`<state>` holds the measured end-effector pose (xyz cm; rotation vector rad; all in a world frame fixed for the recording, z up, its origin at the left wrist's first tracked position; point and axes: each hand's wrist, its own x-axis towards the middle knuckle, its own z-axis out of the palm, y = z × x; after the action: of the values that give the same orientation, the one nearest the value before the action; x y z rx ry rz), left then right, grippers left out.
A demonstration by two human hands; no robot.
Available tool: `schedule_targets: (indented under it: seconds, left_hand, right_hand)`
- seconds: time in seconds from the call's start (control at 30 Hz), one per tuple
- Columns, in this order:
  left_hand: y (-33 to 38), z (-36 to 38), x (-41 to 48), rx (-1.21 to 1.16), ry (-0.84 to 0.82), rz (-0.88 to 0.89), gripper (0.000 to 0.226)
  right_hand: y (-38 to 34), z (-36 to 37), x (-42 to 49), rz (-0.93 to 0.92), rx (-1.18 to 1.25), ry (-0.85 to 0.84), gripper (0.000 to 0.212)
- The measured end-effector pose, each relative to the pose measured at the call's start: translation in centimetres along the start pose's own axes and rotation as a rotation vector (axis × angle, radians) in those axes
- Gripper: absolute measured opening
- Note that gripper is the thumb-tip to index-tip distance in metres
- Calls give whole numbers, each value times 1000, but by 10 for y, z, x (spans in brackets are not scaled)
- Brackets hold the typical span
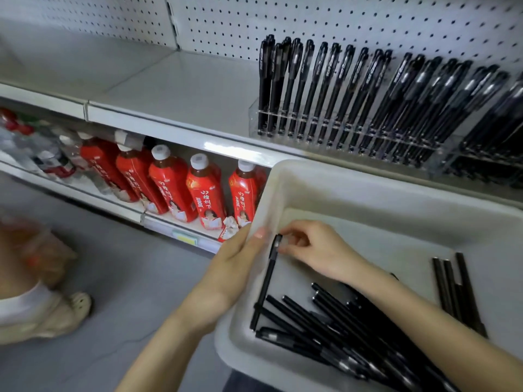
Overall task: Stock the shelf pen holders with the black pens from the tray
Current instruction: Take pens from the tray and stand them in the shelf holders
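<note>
Inside the tray, left wall: one black pen (266,278) leans tip-down, cap end up.
Right hand (314,250): my fingertips pinch that pen's cap.
Left hand (235,267): I clasp the tray (368,190) rim, thumb inside.
Loose pens (339,329): heaped on the tray floor, a few more at right.
Pen holders (353,131): clear, on the shelf (175,89), full of upright black pens.
Lower shelf: red bottles (203,193).
</note>
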<state>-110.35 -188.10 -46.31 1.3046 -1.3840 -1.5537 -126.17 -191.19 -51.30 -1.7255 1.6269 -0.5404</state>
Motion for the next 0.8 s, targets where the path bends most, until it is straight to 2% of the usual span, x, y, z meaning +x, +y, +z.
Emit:
schedule_targets:
  seconds: [0.2,0.4,0.5,0.7,0.8]
  left_hand:
    - [-5,2,2,4,14,33,26]
    - [-10,2,4,38,19,37,24]
    - [-10,4,6,56,17,38,24]
    - [-13,5,5,22,-2,28,24]
    - [-9,1,10,0,26,21,26]
  right_hand:
    - [4,7,-7,85,287,-10,32]
    - [-3,11,-18,89,599,109,29]
    - [-8,10,-23,61,622,150,29]
    - [-17,-12,-31,96,650,83,23]
    - [-25,-41,-29,68,636,107,23]
